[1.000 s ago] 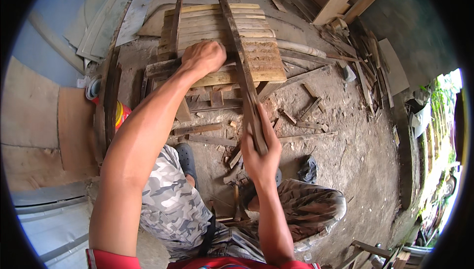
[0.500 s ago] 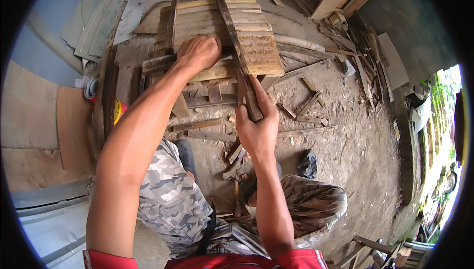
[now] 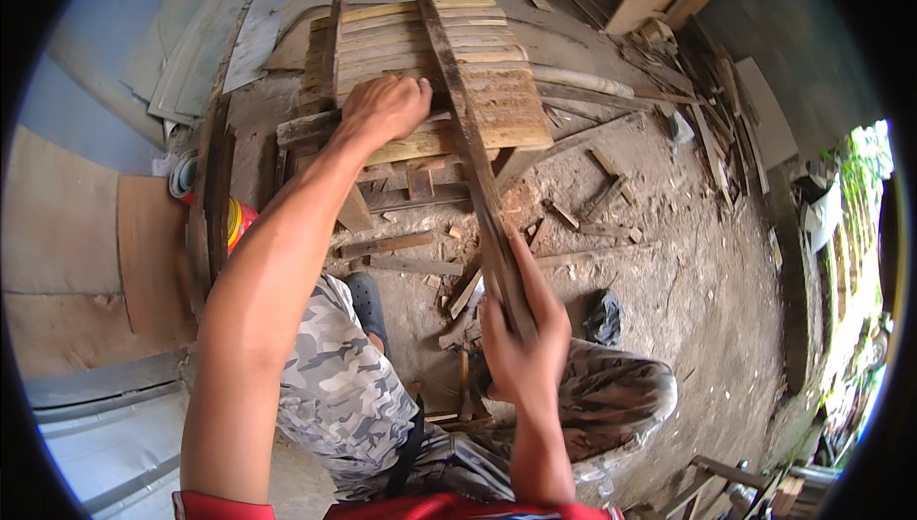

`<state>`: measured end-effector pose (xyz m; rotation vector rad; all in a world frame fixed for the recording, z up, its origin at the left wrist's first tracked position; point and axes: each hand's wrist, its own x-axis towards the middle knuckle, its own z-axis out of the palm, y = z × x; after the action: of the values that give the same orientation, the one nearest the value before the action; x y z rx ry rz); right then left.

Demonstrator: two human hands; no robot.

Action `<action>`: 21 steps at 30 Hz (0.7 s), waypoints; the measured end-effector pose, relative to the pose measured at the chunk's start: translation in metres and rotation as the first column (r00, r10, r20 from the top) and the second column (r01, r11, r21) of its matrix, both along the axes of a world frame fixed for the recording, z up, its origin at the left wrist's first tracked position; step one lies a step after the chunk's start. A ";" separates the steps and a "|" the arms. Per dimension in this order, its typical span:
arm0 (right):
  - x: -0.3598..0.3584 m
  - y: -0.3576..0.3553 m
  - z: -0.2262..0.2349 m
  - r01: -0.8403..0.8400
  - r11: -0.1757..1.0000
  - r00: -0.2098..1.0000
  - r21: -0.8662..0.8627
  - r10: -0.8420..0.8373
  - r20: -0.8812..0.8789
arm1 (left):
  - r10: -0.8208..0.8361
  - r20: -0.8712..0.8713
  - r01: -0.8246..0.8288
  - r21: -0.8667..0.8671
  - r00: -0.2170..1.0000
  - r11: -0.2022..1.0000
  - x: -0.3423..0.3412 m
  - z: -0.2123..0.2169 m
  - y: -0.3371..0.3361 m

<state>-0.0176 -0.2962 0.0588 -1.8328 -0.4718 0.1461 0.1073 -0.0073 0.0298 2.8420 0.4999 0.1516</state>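
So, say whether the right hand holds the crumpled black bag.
No, the bag lies on the brown dirt floor, apart from the right hand.

I observe open access above the floor (image 3: 712,329), right of the right hand (image 3: 532,358). The long dark strip (image 3: 467,133) bars crossing toward the left hand (image 3: 387,109). Wood offcuts (image 3: 603,200) obstruct low passage beside the slatted bench (image 3: 511,105).

Slat bench (image 3: 506,100): far centre, before me. On it, apart, left strip (image 3: 334,42) and right strip (image 3: 441,42), running far to near; I hold the latter's near end in my right hand (image 3: 527,343). Crosspiece (image 3: 306,128): bench's near left edge, under my left hand (image 3: 387,109). Wood scraps (image 3: 387,244): floor (image 3: 688,329), near side of bench. Bag (image 3: 604,318): right of my right hand. Planks (image 3: 710,152): far right.
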 end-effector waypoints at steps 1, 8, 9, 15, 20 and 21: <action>0.025 0.026 -0.012 0.012 0.999 0.999 0.039 -0.010 -0.048 | -0.037 0.057 0.034 0.056 0.998 0.998 0.001 -0.007 0.003; 0.036 0.044 -0.034 -0.066 0.992 0.980 0.105 0.045 0.195 | 0.202 -0.181 -0.214 -0.048 0.963 0.976 0.004 0.010 0.003; 0.013 0.018 -0.029 -0.042 0.999 0.988 0.010 0.040 0.151 | 0.193 -0.204 -0.209 -0.055 0.960 0.976 0.007 0.013 0.000; -0.043 -0.043 0.006 -0.028 1.000 0.993 0.011 0.029 -0.117 | 0.159 -0.114 -0.159 0.005 0.981 0.987 0.005 0.007 0.001; 0.051 0.055 -0.009 -0.013 0.995 1.000 0.099 0.012 0.003 | 0.111 -0.006 -0.110 0.095 0.994 0.989 0.008 -0.002 0.006; 0.061 0.071 -0.010 -0.009 0.996 1.000 0.086 0.011 -0.025 | 0.134 -0.019 -0.133 0.077 0.991 0.988 0.011 -0.008 0.018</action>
<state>0.0433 -0.2251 0.0484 -1.7431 -0.4627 0.1531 0.1179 0.0103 0.0222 2.8865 0.7047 0.1636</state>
